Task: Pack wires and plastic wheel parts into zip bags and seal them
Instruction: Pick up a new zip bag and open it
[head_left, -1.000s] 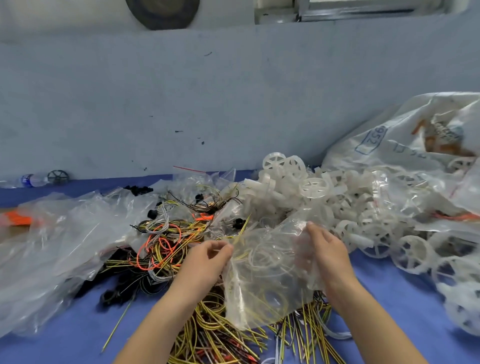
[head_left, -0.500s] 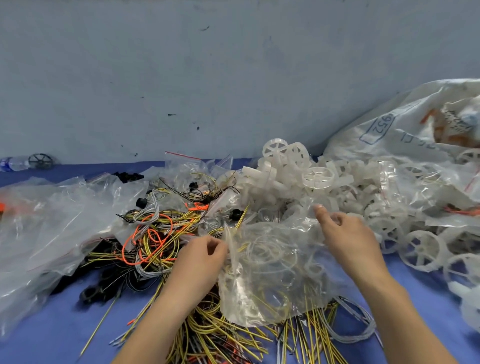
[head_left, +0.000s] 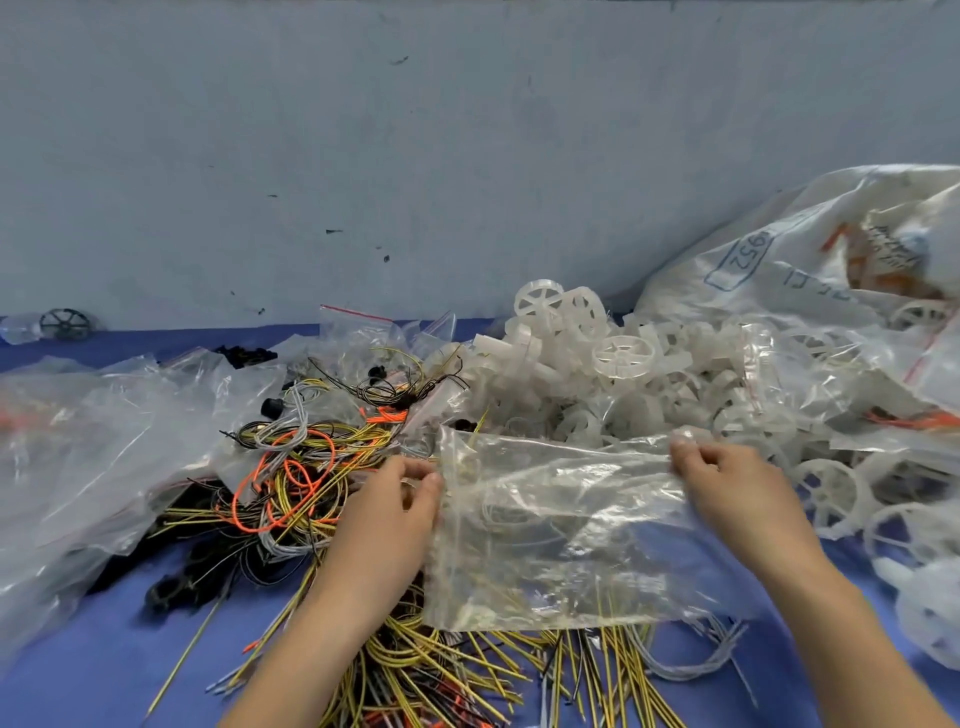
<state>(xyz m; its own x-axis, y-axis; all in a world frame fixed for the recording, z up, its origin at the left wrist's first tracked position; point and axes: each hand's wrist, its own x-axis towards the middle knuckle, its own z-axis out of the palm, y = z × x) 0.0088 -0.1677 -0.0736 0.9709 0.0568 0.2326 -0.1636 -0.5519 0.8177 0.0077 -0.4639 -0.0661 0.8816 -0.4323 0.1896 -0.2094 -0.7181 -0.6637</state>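
A clear zip bag (head_left: 561, 525) is stretched flat between my hands above the blue table. My left hand (head_left: 387, 512) pinches its upper left corner and my right hand (head_left: 737, 483) pinches its upper right corner. Faint wire loops and a wheel shape show through the plastic. A tangle of yellow, orange, grey and black wires (head_left: 306, 467) lies to the left and under the bag. A heap of white plastic wheel parts (head_left: 613, 374) rises behind the bag and spreads to the right.
Crumpled clear bags (head_left: 78, 457) cover the left of the blue table (head_left: 78, 675). A large printed white sack (head_left: 810, 260) lies at the back right. A dark wheel (head_left: 66, 324) sits at the far left by the grey wall. Loose zip bags (head_left: 363, 332) lie behind the wires.
My hands have moved apart and pulled the bag's top edge taut, so the crumpled bag now lies spread wide. The camera has tilted further down.
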